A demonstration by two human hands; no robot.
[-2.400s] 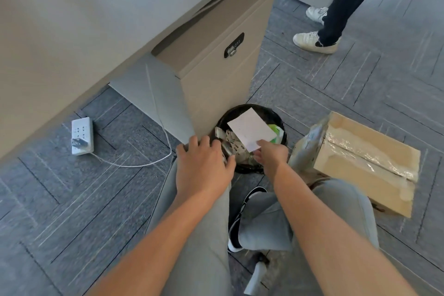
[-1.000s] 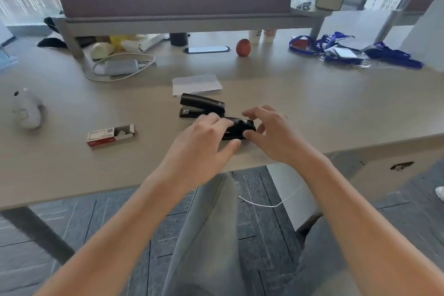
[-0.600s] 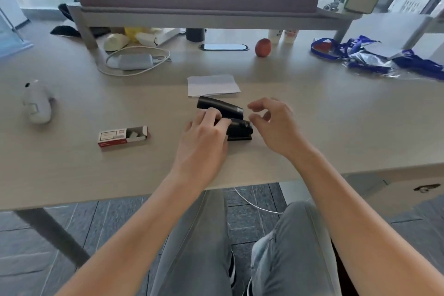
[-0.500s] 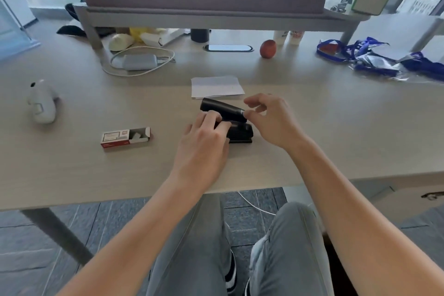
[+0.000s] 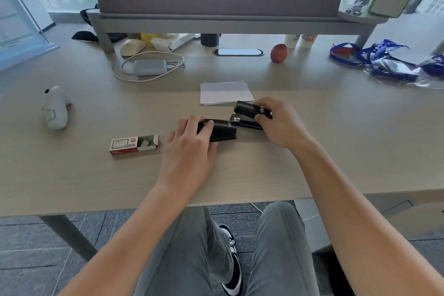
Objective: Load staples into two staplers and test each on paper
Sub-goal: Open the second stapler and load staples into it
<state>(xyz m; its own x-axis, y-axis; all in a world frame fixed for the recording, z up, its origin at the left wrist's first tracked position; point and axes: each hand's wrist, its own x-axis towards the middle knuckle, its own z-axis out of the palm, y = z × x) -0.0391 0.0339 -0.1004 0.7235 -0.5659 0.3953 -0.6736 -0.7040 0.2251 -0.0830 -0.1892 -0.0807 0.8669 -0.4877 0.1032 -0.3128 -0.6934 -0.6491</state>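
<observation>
Staple box (image 5: 133, 144) label too small to read.

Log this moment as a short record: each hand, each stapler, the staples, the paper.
left hand: resting on near stapler, fingers over its top
right hand: gripping far stapler
near stapler: closed, flat on desk
far stapler: top arm raised, apart from its base
staple box: on desk, left of the left hand, one end open
paper: small stack on desk, behind the staplers, untouched
</observation>
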